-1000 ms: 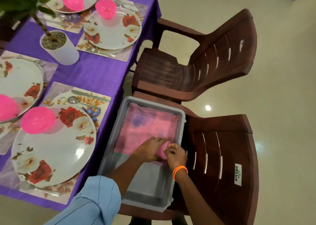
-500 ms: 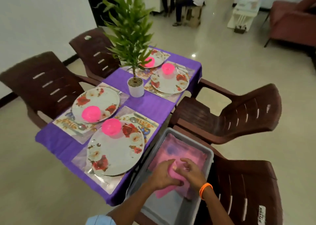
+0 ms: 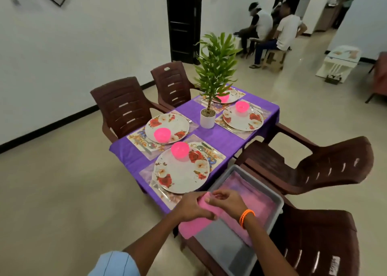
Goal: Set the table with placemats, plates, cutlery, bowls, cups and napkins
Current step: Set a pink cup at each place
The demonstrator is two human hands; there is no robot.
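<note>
Counter [image 3: 219,137]: frame centre; open floor to its left.
Napkin [image 3: 194,223]: lower centre, overhanging bin [image 3: 278,202] near rim.
Left hand [image 3: 190,206]: grasping napkin.
Right hand [image 3: 226,200]: pinching napkin top edge.

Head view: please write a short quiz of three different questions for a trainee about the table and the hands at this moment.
1. True or false: every plate on the table carries a pink bowl.
2. What do both hands hold? A) a fork B) a pink napkin C) a cup
3. Fill in: the grey bin rests on a ____.

Key:
1. True; the near plate carries a bowl.
2. B; left hand and right hand pinch the pink napkin.
3. Chair; the grey bin sits on the chair.
</note>
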